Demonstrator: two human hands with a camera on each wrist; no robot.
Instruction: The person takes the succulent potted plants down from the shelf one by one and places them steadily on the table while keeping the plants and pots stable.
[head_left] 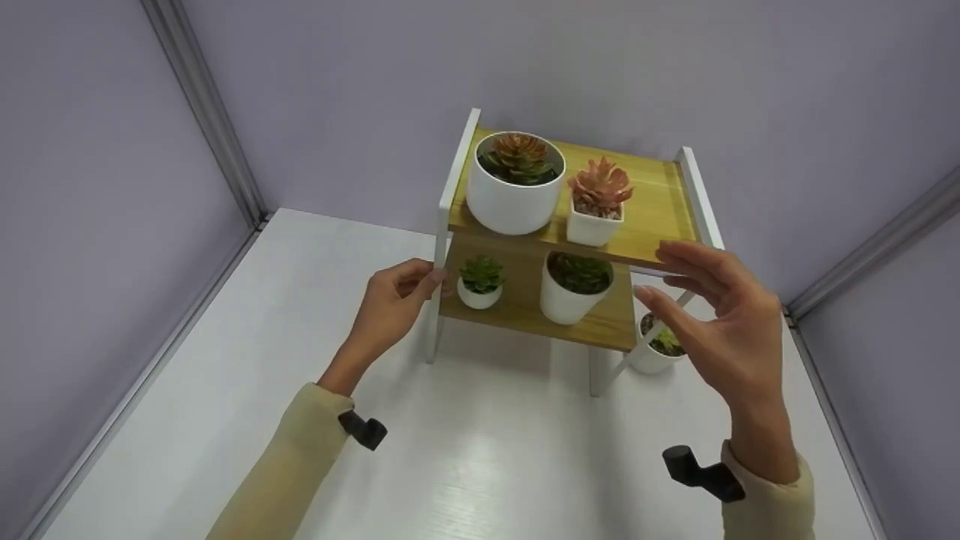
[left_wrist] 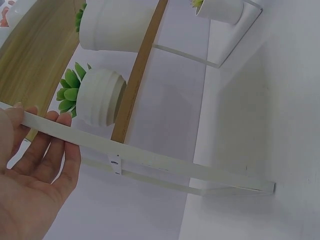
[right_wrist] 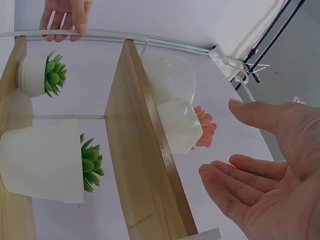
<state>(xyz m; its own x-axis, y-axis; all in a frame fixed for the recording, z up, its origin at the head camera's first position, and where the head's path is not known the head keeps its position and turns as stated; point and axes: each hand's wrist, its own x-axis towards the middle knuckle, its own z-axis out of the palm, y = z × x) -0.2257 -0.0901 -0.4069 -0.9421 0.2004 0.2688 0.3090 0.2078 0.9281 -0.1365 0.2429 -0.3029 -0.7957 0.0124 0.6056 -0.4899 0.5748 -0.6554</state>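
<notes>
My left hand (head_left: 390, 307) holds the front left white metal leg (left_wrist: 165, 162) of a two-tier plant stand, thumb and fingers on either side of it. The right hand (head_left: 735, 334), fingers spread from the thumb, is beside the front right corner of the wooden top board (head_left: 660, 199); nothing is in its grasp in the right wrist view. On that board stand a wide round white pot (head_left: 512, 202) with a reddish-green succulent and a small square pot (head_left: 592, 229) with a pink succulent (right_wrist: 205, 126). Below sit a small ribbed pot (left_wrist: 100, 97) and a taller white pot (right_wrist: 42, 160), both with green succulents.
Another white pot (head_left: 651, 361) with a yellow-green plant stands on the white surface (head_left: 465, 450) at the right, partly behind a stand leg. Pale walls (head_left: 360, 90) with metal corner strips enclose the back and sides.
</notes>
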